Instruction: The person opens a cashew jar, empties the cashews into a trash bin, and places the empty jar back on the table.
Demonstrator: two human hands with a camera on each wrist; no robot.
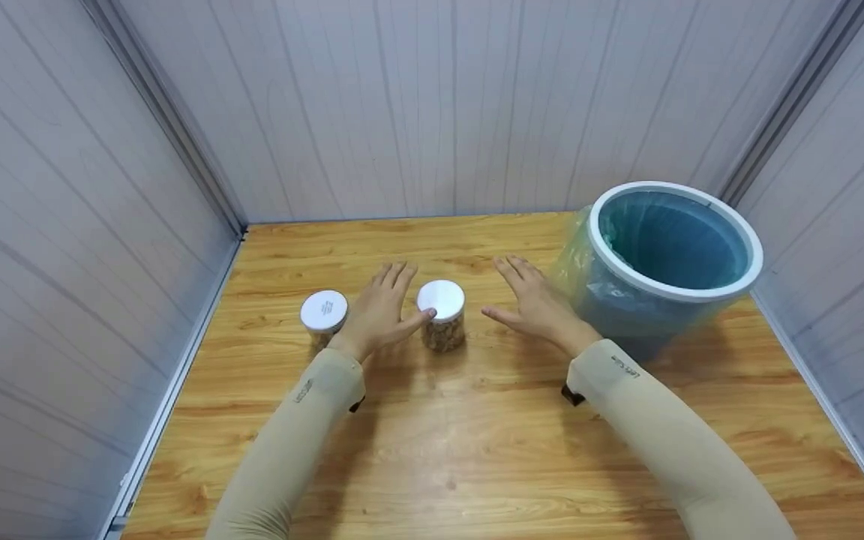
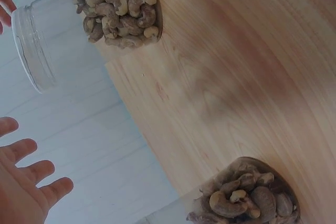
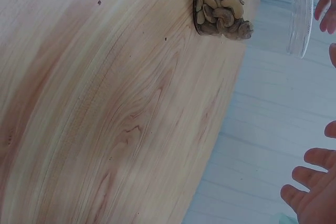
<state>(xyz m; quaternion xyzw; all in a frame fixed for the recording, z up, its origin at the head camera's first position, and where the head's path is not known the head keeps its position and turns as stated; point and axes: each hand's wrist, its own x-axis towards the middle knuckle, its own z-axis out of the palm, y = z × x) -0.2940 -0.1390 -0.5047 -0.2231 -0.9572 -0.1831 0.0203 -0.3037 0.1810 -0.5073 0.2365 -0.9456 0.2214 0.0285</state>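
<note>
Two clear jars with white lids stand on the wooden table, each partly filled with cashews. My left hand hovers between them, fingers spread and straight, holding nothing. Its thumb overlaps the lid of the middle jar in the head view. The left jar is partly hidden behind that hand and wrist. To the right of the middle jar, my right hand is held out with spread fingers and an empty palm. In the left wrist view, cashews fill the lower part of one jar; the right wrist view also shows cashews.
A blue-green bin with a white rim and a clear plastic liner stands at the right, just beyond my right hand. Pale panel walls enclose the wooden table at the back and both sides.
</note>
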